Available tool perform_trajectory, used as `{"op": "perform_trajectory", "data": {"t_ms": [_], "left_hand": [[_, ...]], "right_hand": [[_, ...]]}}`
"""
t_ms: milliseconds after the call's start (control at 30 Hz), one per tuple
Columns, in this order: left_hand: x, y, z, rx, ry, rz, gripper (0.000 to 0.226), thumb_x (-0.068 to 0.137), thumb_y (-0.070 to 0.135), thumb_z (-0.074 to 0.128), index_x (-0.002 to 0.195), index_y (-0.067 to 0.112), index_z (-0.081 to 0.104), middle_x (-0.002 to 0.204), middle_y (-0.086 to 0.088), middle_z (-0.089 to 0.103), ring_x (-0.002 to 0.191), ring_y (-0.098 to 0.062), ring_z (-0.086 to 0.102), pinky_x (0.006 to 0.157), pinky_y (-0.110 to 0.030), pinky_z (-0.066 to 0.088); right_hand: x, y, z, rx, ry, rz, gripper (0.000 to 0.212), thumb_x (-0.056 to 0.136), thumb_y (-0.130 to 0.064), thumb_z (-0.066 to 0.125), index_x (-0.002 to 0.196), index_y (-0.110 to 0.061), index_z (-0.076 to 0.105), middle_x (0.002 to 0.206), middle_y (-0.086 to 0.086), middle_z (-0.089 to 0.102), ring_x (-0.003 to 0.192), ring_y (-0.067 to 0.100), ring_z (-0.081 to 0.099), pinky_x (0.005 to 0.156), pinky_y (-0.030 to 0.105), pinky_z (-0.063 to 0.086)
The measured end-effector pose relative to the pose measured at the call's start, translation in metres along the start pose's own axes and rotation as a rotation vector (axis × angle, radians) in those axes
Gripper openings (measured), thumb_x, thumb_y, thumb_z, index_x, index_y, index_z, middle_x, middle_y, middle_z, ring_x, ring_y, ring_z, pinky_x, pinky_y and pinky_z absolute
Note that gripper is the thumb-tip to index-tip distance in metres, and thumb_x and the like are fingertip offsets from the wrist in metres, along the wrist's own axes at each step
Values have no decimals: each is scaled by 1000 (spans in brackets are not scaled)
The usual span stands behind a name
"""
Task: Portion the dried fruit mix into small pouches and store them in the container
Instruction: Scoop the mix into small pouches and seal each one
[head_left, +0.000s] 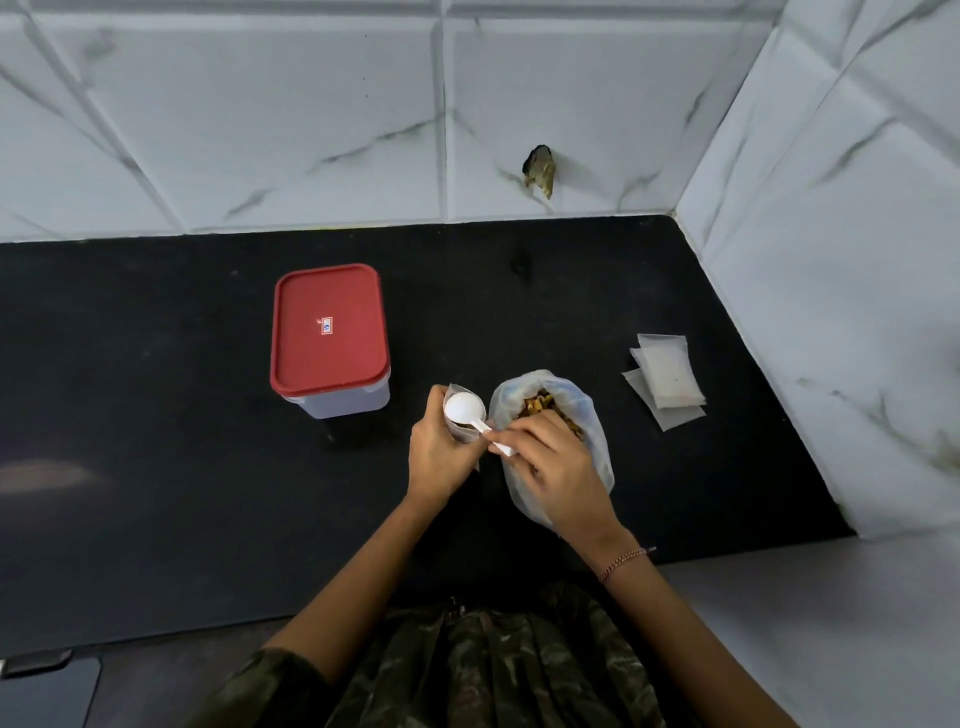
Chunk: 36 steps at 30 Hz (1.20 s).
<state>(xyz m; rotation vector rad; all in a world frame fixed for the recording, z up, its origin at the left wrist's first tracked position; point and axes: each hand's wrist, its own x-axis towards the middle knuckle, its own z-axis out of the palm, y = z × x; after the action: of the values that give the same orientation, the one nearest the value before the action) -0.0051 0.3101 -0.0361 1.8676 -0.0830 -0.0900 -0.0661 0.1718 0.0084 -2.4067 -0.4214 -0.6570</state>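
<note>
1. Our left hand (439, 452) curls round a small pouch (459, 434), holding it upright w/ mouth up, just left of the big bag.
2. Our right hand (556, 462) pinches the handle of a white plastic spoon (465, 409). The bowl sits right over the pouch mouth; we can't tell if it's loaded or already tipped.
3. The dried fruit mix (540, 402) lies in a thin clear bag (597, 441) w/ open mouth. The bag rests on the black counter (156, 415), partly under our right hand.
4. Pouch handling, our guess: thin film, v. light, floppy. It prob. folds shut if the grip slackens, so we hold round the sides just below the mouth and don't squeeze hard.
5. Mix: small loose bits, light, maybe a bit tacky. It's apt to roll off the spoon edge, so we keep the bowl low over the mouth.
6. Bag: soft, no stiff rim, slumps easily, so we steady it by the wall, not the top.
7. Spare pouches (667, 379) sit stacked to the right, well apart from the bag. They're flat and slick and likely cling together, so we peel one off by a corner.
8. The container (330, 338) stands rear-left w/ its red lid (328, 327) on. It's rigid and easy to grip at the sides, and the lid needs lifting at the rim before pouches go in.
</note>
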Motion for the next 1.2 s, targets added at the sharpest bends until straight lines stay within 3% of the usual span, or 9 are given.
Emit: {"op": "perform_trajectory", "data": {"t_ms": [200,267,333,433,567,633,767,900,1200], "left_hand": [[9,2,9,18,-2,-2,43,69,31,81,97,17,51,86,2,68,77,-9,66,68,-32,56],[12,3,10,38,13,2,40,73,28,81,98,19,51,86,4,66,78,-6,65,68,-29,55],[14,6,10,58,12,-7,39,75,28,79,101,21,50,91,7,65,84,-4,65,72,-28,55],[16,9,11,81,6,0,39,77,26,77,105,20,50,98,8,65,92,-5,65,77,-26,55],[16,9,14,99,20,-1,38,78,25,77,105,19,51,98,7,65,91,-7,65,77,-28,55],[16,8,15,104,33,-5,38,77,24,77,104,20,51,95,8,65,88,-7,65,74,-27,55],[14,10,16,87,49,-6,39,74,28,80,97,22,50,87,8,64,79,-3,64,67,-24,54],[12,8,18,62,60,2,40,74,28,81,99,21,49,88,6,65,80,-6,65,68,-31,56],[7,2,20,61,72,12,40,73,22,82,97,20,50,89,5,65,80,-4,64,67,-26,55]], "right_hand": [[-3,25,-6,-106,-92,-153,23,95,-11,48,108,-3,65,102,9,66,97,14,57,93,25,44],[3,22,-9,27,-54,38,27,97,-18,45,102,-3,68,98,9,67,97,5,57,90,20,45],[10,13,-13,284,82,354,18,91,-8,54,95,0,69,90,10,69,90,-4,60,82,9,45],[15,3,-15,578,132,713,10,88,-1,61,90,-4,70,81,4,71,77,-2,65,73,6,45],[15,4,-13,738,125,855,13,90,-3,58,88,-10,68,76,0,69,70,0,66,69,11,48],[13,4,-11,711,97,830,13,90,-2,59,86,-10,68,75,-4,68,71,-3,64,70,12,48],[7,9,-12,419,24,535,14,86,-11,65,96,-17,71,89,-18,64,88,-9,60,80,9,46],[-3,23,-12,219,7,280,23,89,-22,57,104,-12,71,102,-2,66,99,2,59,90,20,47],[-10,33,-9,96,-70,157,23,89,-14,54,104,-7,70,105,5,65,101,8,57,93,25,46]]}}
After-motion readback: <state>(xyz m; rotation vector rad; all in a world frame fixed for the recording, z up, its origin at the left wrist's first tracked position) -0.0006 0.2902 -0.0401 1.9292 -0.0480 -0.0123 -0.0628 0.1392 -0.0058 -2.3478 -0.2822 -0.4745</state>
